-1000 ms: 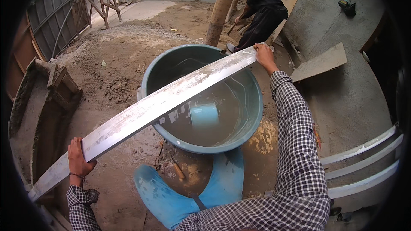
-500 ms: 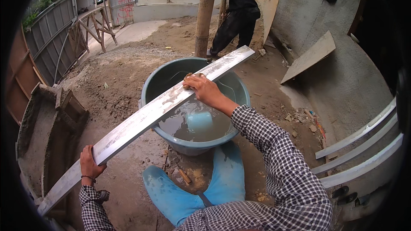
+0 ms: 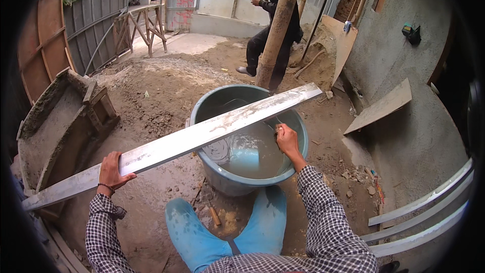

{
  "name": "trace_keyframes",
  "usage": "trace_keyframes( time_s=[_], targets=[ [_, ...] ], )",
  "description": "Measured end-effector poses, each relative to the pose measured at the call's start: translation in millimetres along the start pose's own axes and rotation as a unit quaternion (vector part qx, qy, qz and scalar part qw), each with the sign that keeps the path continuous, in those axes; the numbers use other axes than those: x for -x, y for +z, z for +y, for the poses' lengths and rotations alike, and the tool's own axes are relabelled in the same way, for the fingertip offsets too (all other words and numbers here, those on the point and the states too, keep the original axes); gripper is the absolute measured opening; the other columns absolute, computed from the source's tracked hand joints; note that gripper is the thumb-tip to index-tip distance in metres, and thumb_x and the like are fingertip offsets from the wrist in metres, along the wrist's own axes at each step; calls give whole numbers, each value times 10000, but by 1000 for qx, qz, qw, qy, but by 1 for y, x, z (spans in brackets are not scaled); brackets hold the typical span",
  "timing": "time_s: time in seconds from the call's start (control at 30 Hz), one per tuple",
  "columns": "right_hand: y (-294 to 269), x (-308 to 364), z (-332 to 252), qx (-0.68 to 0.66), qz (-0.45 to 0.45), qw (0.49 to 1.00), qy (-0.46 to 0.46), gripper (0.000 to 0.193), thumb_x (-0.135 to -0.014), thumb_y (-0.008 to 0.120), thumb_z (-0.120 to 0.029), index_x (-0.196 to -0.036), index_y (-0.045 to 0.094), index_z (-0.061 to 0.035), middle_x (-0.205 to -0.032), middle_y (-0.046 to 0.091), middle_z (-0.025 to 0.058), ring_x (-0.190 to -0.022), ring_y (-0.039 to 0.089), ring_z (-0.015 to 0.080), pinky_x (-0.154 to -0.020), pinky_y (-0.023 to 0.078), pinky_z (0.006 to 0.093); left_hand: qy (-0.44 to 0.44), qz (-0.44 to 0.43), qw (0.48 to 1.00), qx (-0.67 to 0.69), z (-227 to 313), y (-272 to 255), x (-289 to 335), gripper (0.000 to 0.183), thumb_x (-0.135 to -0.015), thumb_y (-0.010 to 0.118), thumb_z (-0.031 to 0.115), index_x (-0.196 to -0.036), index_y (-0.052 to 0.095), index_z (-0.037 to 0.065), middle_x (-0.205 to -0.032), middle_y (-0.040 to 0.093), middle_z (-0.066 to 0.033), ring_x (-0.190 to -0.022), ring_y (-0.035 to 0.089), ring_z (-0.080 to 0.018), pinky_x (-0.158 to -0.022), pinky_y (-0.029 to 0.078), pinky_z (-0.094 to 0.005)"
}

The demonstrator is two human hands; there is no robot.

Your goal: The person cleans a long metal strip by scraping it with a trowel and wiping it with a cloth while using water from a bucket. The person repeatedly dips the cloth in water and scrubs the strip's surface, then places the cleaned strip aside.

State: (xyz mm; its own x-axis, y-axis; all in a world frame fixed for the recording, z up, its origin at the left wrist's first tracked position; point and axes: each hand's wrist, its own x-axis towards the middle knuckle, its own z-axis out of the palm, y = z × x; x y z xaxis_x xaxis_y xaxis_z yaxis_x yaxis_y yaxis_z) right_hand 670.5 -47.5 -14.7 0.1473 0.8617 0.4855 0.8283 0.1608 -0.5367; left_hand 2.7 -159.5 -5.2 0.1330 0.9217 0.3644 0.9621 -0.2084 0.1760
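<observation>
A long, silvery straight bar [image 3: 166,152], smeared with wet mud, slants across the grey-green tub [image 3: 299,164], resting over its rim. My left hand [image 3: 111,173] is closed around the bar near its left end. Over the tub, below the bar and apart from it, my right hand [image 3: 288,142] is closed on a small brown sponge-like wad, mostly hidden by the fingers. Murky water [image 3: 227,154] lies in the tub, with ripples at its left. A light blue, rounded container [image 3: 245,157] sits partly under the water.
Behind the tub stands a bamboo post [image 3: 275,40], with a co-worker [image 3: 257,45] in dark clothes beside it. A mud-crusted wooden form [image 3: 60,121] lies left. More pale bars [image 3: 419,222] are at the right. A leaning board [image 3: 381,106] stands by the grey wall. A wooden stick [image 3: 215,216] lies between my knees.
My right hand has come off the bar's top face and down over the water, still holding the wad. The left keeps its grip. My view has shifted; the co-worker has turned.
</observation>
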Motion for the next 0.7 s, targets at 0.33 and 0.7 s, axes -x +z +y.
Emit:
trace_keyframes(
  time_s=[0.33,0.7],
  targets=[
    [14,14,28,100,-354,929,30,367,-1010,494,-252,-1142,740,-14,-1164,720,266,-1075,682,450,-942,526,520,42,212,972,-89,24,-7,-5,963,-529,977,531,-1268,546,88,-1171,568,-141,-1163,548,-365,-1048,409,-492],
    [34,22,52,65,-453,888,32,406,-1062,471,-284,-1268,708,-26,-1292,703,230,-1184,657,431,-1039,493,484,-11,91,992,-83,32,-21,-13,647,-628,971,401,-995,571,50,-979,592,-139,-866,651,-353,-734,520,-455]
  ],
)
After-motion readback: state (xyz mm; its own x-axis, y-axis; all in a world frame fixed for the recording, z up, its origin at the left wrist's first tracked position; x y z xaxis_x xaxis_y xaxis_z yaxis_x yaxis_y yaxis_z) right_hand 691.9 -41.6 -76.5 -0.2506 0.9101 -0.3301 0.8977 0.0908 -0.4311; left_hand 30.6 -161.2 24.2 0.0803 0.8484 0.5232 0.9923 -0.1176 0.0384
